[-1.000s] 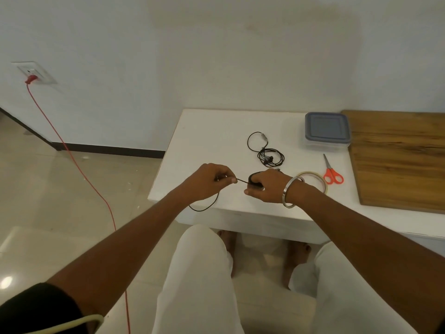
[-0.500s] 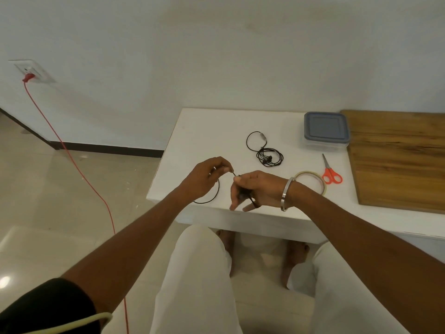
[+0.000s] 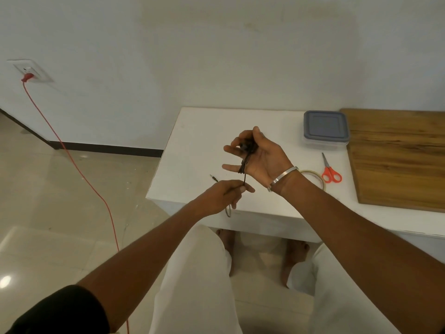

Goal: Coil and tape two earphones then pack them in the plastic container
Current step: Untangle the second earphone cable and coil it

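Note:
My right hand (image 3: 263, 157) is raised over the white table (image 3: 192, 145), palm towards me. A black earphone (image 3: 243, 166) is wound around its fingers, with the earbuds pinched under the thumb. Just below it, my left hand (image 3: 224, 194) pinches the cable's loose end. The jack (image 3: 213, 177) sticks out to the left, and a short loop hangs under the left hand. The other earphone is hidden behind my right hand. The plastic container (image 3: 326, 128), closed with a grey lid, stands at the table's back right.
Red-handled scissors (image 3: 331, 171) lie right of my wrist, and a tape roll (image 3: 315, 175) shows partly behind it. A wooden board (image 3: 397, 157) covers the table's right side. A red cord (image 3: 72, 155) runs from a wall socket down across the floor at left.
My right hand has lifted and turned palm-up with the cable now wrapped around its fingers. My left hand has dropped below it, still holding the cable. The second earphone is now hidden.

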`<state>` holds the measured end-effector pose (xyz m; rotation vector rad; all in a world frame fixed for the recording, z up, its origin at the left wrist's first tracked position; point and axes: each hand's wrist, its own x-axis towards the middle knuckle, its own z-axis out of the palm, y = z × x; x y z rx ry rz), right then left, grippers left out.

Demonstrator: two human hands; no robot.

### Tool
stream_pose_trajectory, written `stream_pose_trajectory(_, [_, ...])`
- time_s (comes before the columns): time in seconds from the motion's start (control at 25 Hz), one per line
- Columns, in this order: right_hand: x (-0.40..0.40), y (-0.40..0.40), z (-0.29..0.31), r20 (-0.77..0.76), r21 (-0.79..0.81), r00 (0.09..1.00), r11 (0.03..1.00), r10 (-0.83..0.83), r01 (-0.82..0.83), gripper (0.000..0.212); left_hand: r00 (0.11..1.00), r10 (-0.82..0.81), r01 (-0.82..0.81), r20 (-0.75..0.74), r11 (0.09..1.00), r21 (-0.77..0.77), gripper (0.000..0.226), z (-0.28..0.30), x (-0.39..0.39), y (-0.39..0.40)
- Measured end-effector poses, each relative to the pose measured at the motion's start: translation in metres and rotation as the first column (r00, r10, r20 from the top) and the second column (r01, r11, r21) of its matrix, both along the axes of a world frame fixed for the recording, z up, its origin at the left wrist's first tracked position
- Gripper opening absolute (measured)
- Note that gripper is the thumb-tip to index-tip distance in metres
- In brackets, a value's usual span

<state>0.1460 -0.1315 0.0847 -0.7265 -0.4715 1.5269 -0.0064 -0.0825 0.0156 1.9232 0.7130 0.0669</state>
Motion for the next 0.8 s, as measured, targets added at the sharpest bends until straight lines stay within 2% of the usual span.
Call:
stream_pose_trajectory(0.12, [0.006, 0.001, -0.004, 0.267, -0.013, 0.964, 1.000, -0.005, 0.009, 0.036, 1.000, 0.006, -0.006, -0.001, 0.999, -0.050, 0.029, 0.003, -0.002, -0.001])
stream_pose_trajectory(0.2, [0.006, -0.001, -0.007, 0.439, -0.008, 0.897, 0.998, -0.048, 0.057, 0.032, 0.999, 0.020, -0.021, -0.031, 0.999, -0.037, 0.029, 0.009, -0.004, 0.002])
stream_pose_trajectory(0.32, [0.007, -0.001, -0.014, 0.614, 0.100, 0.764, 0.980, -0.196, 0.171, 0.025, 0.996, 0.046, -0.049, -0.078, 0.998, -0.042, 0.028, 0.019, -0.007, 0.005])
stream_pose_trajectory(0.36, [0.009, -0.001, -0.019, 0.695, 0.147, 0.683, 0.974, -0.224, 0.170, 0.023, 0.996, 0.057, -0.062, -0.075, 0.996, -0.071, 0.027, 0.023, -0.008, 0.005])
stream_pose_trajectory(0.48, [0.012, -0.002, -0.037, 0.918, 0.183, 0.350, 0.982, -0.188, 0.047, 0.018, 0.993, 0.087, -0.098, -0.074, 0.984, -0.152, 0.027, 0.031, -0.011, 0.008])
stream_pose_trajectory(0.56, [0.015, -0.004, -0.045, 0.986, 0.113, 0.134, 0.991, -0.103, -0.067, 0.018, 0.990, 0.103, -0.117, -0.094, 0.980, -0.159, 0.027, 0.036, -0.011, 0.010])
stream_pose_trajectory(0.68, [0.021, -0.010, -0.055, 0.979, -0.010, -0.204, 0.979, -0.033, -0.205, 0.023, 0.988, 0.129, -0.131, -0.089, 0.991, -0.012, 0.025, 0.042, -0.011, 0.016])
stream_pose_trajectory(0.72, [0.023, -0.012, -0.056, 0.961, -0.038, -0.275, 0.974, -0.026, -0.225, 0.024, 0.988, 0.133, -0.130, -0.083, 0.990, 0.048, 0.024, 0.043, -0.012, 0.020])
stream_pose_trajectory(0.8, [0.026, -0.015, -0.059, 0.937, -0.092, -0.350, 0.967, 0.003, -0.237, 0.029, 0.990, 0.124, -0.113, -0.071, 0.984, 0.138, 0.023, 0.043, -0.017, 0.027])
